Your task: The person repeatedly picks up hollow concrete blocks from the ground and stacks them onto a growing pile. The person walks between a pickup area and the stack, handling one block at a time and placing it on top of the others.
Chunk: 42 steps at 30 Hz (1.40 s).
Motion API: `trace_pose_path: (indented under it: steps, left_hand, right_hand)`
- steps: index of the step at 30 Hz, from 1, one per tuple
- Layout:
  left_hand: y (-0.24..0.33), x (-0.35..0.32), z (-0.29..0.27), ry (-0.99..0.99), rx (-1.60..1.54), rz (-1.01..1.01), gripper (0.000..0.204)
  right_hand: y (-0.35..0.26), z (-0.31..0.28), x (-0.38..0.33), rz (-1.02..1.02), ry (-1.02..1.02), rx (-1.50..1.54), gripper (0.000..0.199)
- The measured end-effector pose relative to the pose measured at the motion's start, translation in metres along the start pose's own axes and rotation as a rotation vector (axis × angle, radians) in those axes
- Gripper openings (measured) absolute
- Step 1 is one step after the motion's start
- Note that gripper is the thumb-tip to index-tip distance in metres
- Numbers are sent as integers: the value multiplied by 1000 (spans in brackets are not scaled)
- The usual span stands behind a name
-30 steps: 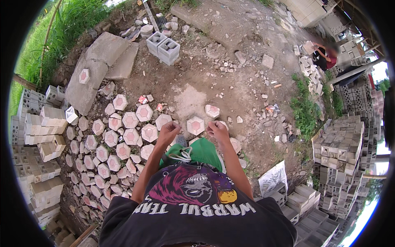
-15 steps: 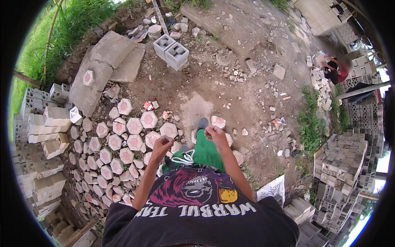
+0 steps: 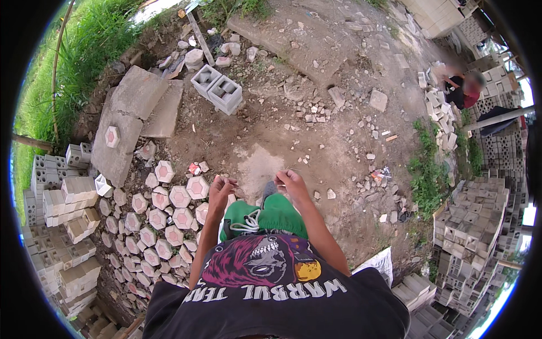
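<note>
My left hand (image 3: 221,191) hangs in front of my green shorts (image 3: 271,217), fingers curled in, holding nothing. It is just right of the nearest pink-and-white hexagonal paver (image 3: 197,187). My right hand (image 3: 293,183) is also curled and empty, above bare dirt (image 3: 257,166). The toe of my shoe (image 3: 269,189) shows between the two hands. A patch of laid hexagonal pavers (image 3: 164,226) spreads over the ground to my left.
Two hollow concrete blocks (image 3: 217,90) and big concrete slabs (image 3: 132,121) lie ahead on the left. Stacked white blocks (image 3: 62,214) stand at far left, grey block stacks (image 3: 474,226) at right. Another person (image 3: 463,87) crouches at the far right. Rubble dots the dirt.
The two lone pavers that lay by my hands a second ago are out of sight. My hands have drawn back toward my waist, and the view has shifted forward over the dirt.
</note>
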<state>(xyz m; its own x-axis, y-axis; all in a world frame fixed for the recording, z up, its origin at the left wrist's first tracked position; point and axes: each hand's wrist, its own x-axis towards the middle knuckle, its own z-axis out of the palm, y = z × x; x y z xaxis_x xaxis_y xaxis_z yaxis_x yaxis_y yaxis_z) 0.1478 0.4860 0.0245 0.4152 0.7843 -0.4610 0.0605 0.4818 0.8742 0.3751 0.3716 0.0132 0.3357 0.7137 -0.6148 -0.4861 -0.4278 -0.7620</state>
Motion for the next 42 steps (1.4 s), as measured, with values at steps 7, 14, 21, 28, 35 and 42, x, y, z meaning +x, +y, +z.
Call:
trace_pose_path:
  steps: [7,14,21,28,35,42]
  left_hand:
    - [-6,57,25,-58,32,-86,14]
    - [19,138,39,-112,65,-103,19]
    - [54,267,-3,-129,59,30,17]
    - [108,340,-71,153,-43,73,15]
    - [94,378,-102,363,-147,-17,9]
    - [101,424,-79,538,-268,-67,13]
  right_hand:
    - [-29,-17,44,15,17,-38,25]
    - [-69,-11,106,-10,81,-66,28]
    - [-107,29,238,-45,64,-29,28]
    - [-168,96,329,-40,-66,-188,23]
    - [-201,126,402,42,-191,-383,27]
    - [-251,152,503,159,-387,-554,24]
